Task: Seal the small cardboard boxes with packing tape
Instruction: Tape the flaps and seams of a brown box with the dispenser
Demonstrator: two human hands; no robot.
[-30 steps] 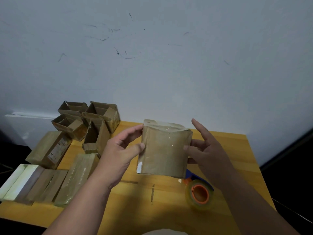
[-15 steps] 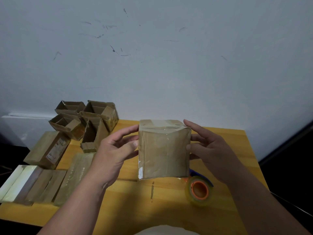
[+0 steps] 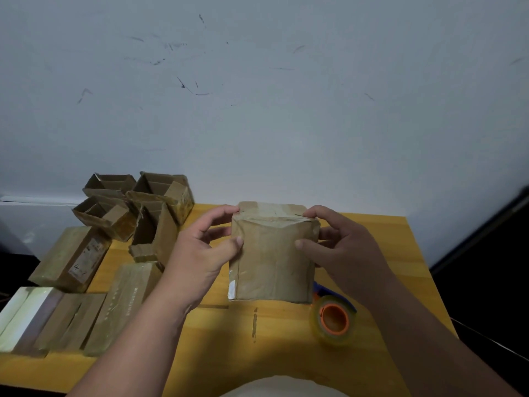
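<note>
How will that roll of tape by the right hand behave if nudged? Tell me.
The tape roll lies flat on the wooden table, so it will probably slide, not roll. Its clear, glossy film suggests a slippery surface. It looks small and hollow around the orange core, so likely light.

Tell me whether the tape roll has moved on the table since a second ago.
No. The tape roll lies at the same spot by the table's dark slot mark; only the camera shifted.

You hold a dull brown cardboard box [image 3: 273, 259] with a white patch at its lower left corner. The tape roll [image 3: 333, 319] is clear yellowish around an orange core. The table [image 3: 386, 242] is yellow wood; the wall [image 3: 286, 110] is pale grey with dark scuffs.
</note>
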